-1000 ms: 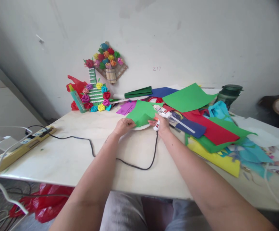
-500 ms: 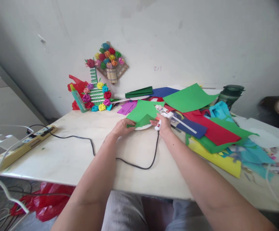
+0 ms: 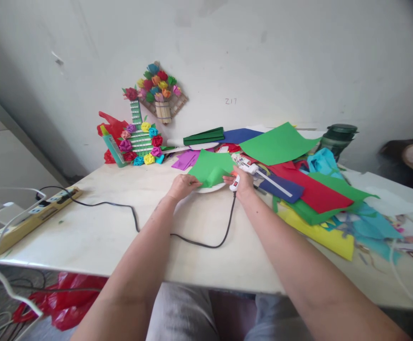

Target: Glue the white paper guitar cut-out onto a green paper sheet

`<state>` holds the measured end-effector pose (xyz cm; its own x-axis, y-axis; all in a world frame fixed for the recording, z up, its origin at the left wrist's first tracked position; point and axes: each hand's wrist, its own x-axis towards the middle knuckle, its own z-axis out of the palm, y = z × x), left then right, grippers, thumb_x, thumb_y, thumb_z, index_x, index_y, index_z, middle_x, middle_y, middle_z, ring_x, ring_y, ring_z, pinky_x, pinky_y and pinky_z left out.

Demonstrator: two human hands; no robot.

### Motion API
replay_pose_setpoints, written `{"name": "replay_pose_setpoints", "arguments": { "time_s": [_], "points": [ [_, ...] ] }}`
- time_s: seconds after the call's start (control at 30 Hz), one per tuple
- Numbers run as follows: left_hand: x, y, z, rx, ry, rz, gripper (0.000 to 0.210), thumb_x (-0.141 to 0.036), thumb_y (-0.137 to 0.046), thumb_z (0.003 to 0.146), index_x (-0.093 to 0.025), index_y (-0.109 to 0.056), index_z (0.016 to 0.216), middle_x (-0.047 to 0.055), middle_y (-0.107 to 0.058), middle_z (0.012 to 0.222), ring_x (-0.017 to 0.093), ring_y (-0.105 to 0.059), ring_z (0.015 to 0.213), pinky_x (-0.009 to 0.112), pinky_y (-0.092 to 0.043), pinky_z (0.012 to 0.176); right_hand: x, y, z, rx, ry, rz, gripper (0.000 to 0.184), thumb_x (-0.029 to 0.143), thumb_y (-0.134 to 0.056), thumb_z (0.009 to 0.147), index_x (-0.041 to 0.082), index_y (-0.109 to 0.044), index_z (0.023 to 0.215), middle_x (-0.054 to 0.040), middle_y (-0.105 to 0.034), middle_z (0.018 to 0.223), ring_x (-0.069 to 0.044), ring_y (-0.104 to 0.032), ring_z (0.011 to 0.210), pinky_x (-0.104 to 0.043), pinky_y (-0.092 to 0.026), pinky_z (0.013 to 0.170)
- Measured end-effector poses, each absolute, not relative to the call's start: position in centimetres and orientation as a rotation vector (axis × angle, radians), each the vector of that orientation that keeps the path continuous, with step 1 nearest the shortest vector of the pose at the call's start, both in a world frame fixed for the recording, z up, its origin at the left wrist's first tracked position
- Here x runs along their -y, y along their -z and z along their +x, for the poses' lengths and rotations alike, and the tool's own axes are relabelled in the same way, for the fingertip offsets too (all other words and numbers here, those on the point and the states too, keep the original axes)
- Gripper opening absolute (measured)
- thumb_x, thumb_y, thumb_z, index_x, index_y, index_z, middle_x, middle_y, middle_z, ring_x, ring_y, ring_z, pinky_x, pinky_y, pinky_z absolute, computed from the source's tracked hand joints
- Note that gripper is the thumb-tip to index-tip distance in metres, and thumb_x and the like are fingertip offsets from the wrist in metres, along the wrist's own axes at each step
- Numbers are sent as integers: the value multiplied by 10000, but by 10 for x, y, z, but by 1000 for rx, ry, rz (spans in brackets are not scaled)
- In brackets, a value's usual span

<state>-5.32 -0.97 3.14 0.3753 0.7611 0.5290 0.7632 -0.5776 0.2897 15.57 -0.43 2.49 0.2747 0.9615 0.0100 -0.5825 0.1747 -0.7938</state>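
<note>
My left hand pinches the near left edge of a green sheet of paper, which bulges up in its near part. Under the sheet shows the white rim of a round plate. In my right hand is a white hot glue gun with a white glue stick poking out of its back end. The fingertips of that hand reach to the sheet's right edge. A black cord runs from the glue gun across the table toward the left.
A yellow power strip lies along the table's left edge. Paper-flower crafts and a green glue bottle stand by the wall. Coloured sheets pile up on the right, with a dark green bottle behind them.
The green sheet's near edge, folded up in a point before, now lies lower and bulges over the plate. My left hand has closed at its edge. The right hand still holds the glue gun.
</note>
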Motion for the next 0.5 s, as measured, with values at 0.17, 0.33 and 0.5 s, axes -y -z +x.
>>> {"name": "replay_pose_setpoints", "arguments": {
  "time_s": [0.17, 0.33, 0.5],
  "points": [
    [8, -26, -58, 1616, 1122, -2669, 242, -369, -548, 717, -158, -654, 663, 7, -622, 597, 106, -517, 557, 204, -369, 555, 3, -20, 155, 626, -1207, -798, 169, 225, -607, 649, 158, -466, 714, 38, -541, 481, -164, -608, 429, -225, -491, 357],
    [11, -26, -55, 1692, 1207, -2712, 341, -486, -517, 717, -166, -635, 730, 13, -641, 687, 117, -545, 637, 213, -383, 608, 2, -19, 155, 630, -1218, -805, 154, 223, -598, 654, 153, -468, 699, 29, -543, 474, -171, -608, 429, -235, -494, 359],
    [19, -31, -37, 1544, 964, -2671, 426, -589, -557, 629, -196, -616, 782, 15, -608, 772, 138, -530, 684, 230, -356, 599, 4, -22, 151, 626, -1210, -790, 159, 219, -600, 645, 152, -467, 701, 36, -540, 488, -166, -604, 421, -245, -504, 374]
  ]
}}
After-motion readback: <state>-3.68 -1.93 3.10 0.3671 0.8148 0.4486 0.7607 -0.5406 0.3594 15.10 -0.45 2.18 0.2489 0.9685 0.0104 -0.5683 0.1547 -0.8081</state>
